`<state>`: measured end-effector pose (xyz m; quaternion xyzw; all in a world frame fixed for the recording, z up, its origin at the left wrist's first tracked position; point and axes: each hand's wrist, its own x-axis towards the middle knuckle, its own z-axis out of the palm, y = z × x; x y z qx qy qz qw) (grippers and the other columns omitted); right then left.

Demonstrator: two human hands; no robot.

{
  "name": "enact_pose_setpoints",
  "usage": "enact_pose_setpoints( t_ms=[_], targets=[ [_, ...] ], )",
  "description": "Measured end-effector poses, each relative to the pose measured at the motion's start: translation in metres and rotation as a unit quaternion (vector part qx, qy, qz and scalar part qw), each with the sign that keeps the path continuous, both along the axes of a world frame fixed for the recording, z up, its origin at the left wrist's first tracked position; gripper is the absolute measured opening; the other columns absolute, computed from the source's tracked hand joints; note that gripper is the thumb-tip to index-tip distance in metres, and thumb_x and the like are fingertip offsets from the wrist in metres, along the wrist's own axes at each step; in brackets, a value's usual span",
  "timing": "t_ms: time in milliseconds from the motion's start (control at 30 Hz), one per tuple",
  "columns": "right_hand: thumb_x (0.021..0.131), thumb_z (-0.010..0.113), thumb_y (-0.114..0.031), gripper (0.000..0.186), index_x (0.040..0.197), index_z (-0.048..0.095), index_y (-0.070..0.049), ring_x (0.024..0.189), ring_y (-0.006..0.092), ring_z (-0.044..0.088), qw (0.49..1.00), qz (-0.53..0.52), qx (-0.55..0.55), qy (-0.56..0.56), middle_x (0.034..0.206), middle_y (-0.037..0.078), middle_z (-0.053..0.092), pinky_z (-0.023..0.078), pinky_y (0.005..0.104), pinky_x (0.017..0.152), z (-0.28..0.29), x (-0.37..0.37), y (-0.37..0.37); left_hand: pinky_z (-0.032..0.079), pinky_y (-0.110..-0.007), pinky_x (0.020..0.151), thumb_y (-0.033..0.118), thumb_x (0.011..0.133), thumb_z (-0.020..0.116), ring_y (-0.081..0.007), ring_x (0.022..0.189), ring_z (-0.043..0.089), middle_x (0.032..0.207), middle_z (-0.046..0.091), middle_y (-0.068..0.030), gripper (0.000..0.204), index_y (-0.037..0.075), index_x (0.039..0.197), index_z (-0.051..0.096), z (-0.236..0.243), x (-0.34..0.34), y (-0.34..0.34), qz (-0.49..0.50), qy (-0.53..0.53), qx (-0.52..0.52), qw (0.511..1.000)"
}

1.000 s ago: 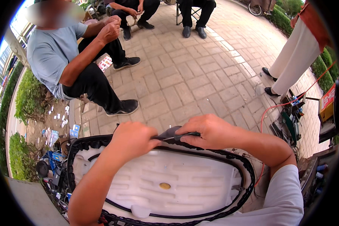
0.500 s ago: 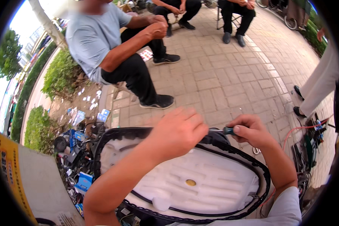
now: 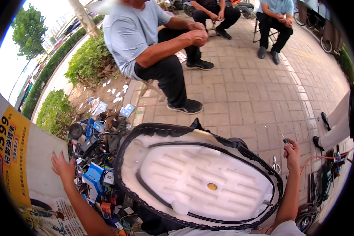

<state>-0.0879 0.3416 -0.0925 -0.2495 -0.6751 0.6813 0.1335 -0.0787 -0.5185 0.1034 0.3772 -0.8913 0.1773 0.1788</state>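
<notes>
Bare hands (image 3: 64,168), pale short sleeve (image 3: 289,229)

scissors (image 3: 275,163) lie on tan brick pavement (image 3: 240,94)

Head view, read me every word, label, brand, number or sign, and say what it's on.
Yellow label on the pale panel: large and small dark characters and numerals, not copied out here.
Same panel, lower down: dark print, mostly too small to read.
Blue box: any print too blurred to read.
Gold oval on the white seat base: no readable marking.

Green bush (image 3: 86,59), perhaps a scooter (image 3: 244,7)
</notes>
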Motion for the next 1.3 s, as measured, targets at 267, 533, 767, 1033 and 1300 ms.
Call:
enact_pose_setpoints(
  t_ms=[267,533,767,1033,1300],
  targets=[
    [0.087,0.072,-0.016,0.031,0.111,0.069,0.003,0.093,0.0251,0.066,0.789,-0.081,0.607,-0.053,0.098,0.012,0.071,0.05,0.036,0.089,-0.022,0.041,0.021,0.039,-0.044,0.11,0.017,0.087,0.071,-0.0389,0.126,0.056,0.137,0.058,-0.0242,0.044,-0.006,0.123,0.062,0.08,-0.013,0.205,-0.444,0.169,0.308,0.824],
    [0.104,0.056,-0.037,0.043,0.111,0.068,0.004,0.09,0.0207,0.067,0.76,0.627,0.009,0.168,0.097,0.015,0.07,0.054,0.0354,0.082,0.209,0.014,-0.229,0.047,-0.041,0.096,0.023,0.089,0.07,-0.02,0.104,0.066,0.111,0.073,-0.011,0.032,-0.002,0.109,0.071,0.187,-0.154,0.435,-0.712,0.028,0.329,0.619],
    [0.097,0.05,-0.062,0.072,0.142,0.052,-0.006,0.116,0.0316,0.063,0.425,0.405,-0.804,0.093,0.139,0.014,0.06,0.053,0.0456,0.094,0.21,0.029,-0.415,0.044,-0.029,0.085,0.033,0.096,0.066,-0.0116,0.095,0.064,0.096,0.071,-0.0003,0.027,0.008,0.103,0.072,0.227,-0.216,0.509,-0.643,0.288,0.633,0.322],
    [0.099,0.053,-0.057,0.071,0.142,0.05,-0.001,0.117,0.0296,0.064,0.594,0.535,-0.586,0.129,0.135,0.016,0.062,0.05,0.0453,0.102,0.141,0.085,-0.36,0.045,-0.028,0.073,0.027,0.103,0.056,-0.0099,0.077,0.058,0.082,0.064,0.0002,0.03,0.002,0.091,0.067,0.174,-0.235,0.511,-0.767,0.188,0.5,0.356],
    [0.077,0.081,-0.016,0.05,0.121,0.06,-0.006,0.11,0.0375,0.054,0.844,0.172,0.465,0.207,0.121,0.015,0.056,0.047,0.0444,0.092,0.121,-0.004,-0.217,0.053,-0.048,0.083,0.055,0.081,0.073,-0.042,0.094,0.068,0.093,0.071,-0.0251,0.06,-0.001,0.099,0.069,0.033,-0.141,0.428,-0.572,-0.285,0.16,0.752]
  ],
)
